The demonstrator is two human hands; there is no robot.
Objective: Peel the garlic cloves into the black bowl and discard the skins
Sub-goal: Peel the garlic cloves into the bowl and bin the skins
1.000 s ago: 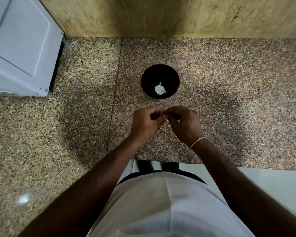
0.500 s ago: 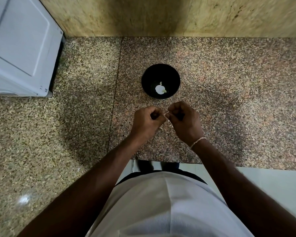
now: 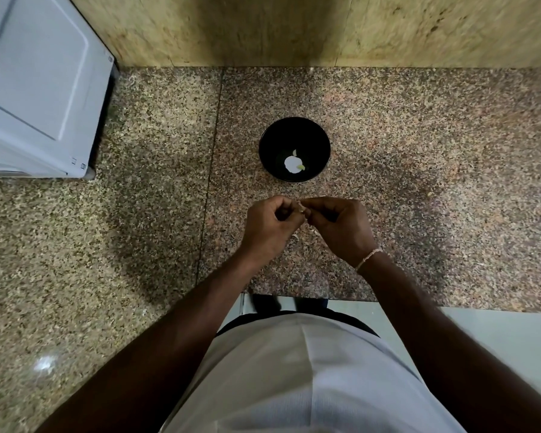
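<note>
Two hands meet over the speckled worktop [image 3: 419, 151], the left hand [image 3: 270, 228] and right hand [image 3: 341, 226] both pinching one garlic clove [image 3: 302, 210] between their fingertips. Small, pale and mostly hidden, its long axis cannot be told. Just beyond, the black bowl [image 3: 269, 145] holds white peeled pieces [image 3: 292, 163].

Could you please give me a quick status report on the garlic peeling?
Both hands, left and right, pinch one clove. Bowl holds peeled garlic. Nothing in the way.

Head view looks steeply down (wide-angle).
</note>
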